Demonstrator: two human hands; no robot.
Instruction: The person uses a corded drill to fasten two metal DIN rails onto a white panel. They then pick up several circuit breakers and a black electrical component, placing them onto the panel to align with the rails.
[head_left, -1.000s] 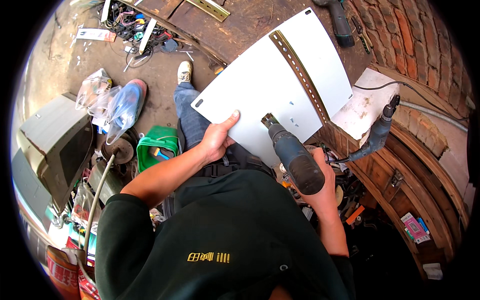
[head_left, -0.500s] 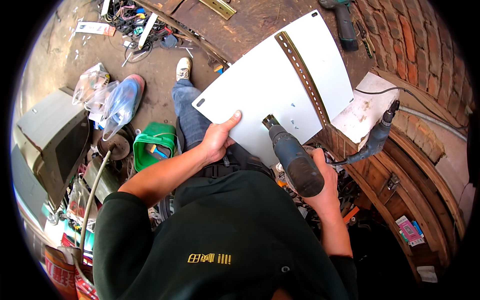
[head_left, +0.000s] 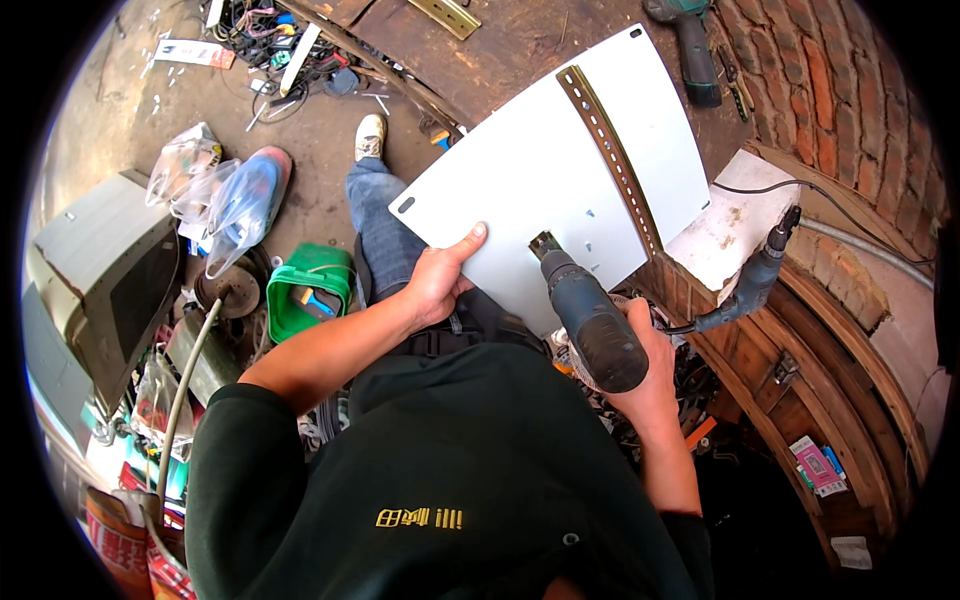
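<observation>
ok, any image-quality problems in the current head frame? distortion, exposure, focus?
Head view, overall: fisheye bend, with the slotted DIN rail and white panel bowed, black around the rim. Head view, lower left: washed-out highlights below the CRT monitor; lower right: near-black shadow, detail lost. Head view, centre: left hand, right hand and power drill look reasonably sharp.

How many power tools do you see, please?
3: a drill in the right hand, a blue tool beside the white slab, a green tool by the brick wall; others may be hidden.
</observation>
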